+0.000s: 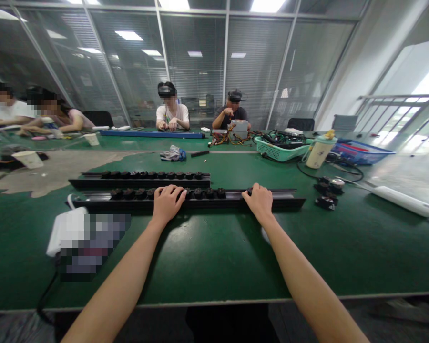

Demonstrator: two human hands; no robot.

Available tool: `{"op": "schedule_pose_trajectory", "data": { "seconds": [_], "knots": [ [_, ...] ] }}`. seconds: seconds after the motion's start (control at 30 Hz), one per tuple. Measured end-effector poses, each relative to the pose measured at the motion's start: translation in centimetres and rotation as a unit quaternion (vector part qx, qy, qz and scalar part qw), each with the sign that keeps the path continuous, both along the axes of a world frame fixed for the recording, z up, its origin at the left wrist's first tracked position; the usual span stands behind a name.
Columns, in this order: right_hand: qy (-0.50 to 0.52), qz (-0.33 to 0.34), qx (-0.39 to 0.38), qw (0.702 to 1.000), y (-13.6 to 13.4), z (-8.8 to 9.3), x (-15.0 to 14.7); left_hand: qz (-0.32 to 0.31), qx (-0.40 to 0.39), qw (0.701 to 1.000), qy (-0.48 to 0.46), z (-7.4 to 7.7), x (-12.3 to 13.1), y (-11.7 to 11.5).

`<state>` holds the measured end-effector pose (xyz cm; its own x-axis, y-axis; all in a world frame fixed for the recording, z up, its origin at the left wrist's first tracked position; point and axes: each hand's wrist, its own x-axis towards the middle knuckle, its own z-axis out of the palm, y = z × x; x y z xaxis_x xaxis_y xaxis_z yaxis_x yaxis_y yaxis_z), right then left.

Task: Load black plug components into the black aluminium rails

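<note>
A long black rail (286, 203) lies across the green table in front of me, with a row of small black round parts (210, 193) in its channel. My left hand (168, 204) is closed over the middle of that row, fingers bent over the rail and thumb at the parts; its fingertips are partly hidden. Further right, my right hand (260, 201) has its fingers closed around one black round part (250, 191) in the channel, apart from the others. Behind lies a second, shorter black rail (139, 183), also lined with black round parts.
Loose black parts (327, 193) and a white power strip (403, 200) lie at right. A green basket (280, 151), a cream bottle (320, 151) and a blue basket (373, 155) stand behind. A white adapter (66, 231) is at left. Several co-workers sit across the table.
</note>
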<state>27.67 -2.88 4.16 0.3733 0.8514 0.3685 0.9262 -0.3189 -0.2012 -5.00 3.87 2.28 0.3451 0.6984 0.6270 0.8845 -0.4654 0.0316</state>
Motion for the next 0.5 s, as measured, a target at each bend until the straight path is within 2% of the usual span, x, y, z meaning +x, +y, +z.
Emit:
{"op": "schedule_pose_trajectory", "data": {
  "seconds": [0.5],
  "knots": [
    [0.013,-0.01,0.003,1.0,0.09,-0.09,0.46,-0.002,-0.003,1.0,-0.007,0.06,-0.03,-0.02]
  ]
}}
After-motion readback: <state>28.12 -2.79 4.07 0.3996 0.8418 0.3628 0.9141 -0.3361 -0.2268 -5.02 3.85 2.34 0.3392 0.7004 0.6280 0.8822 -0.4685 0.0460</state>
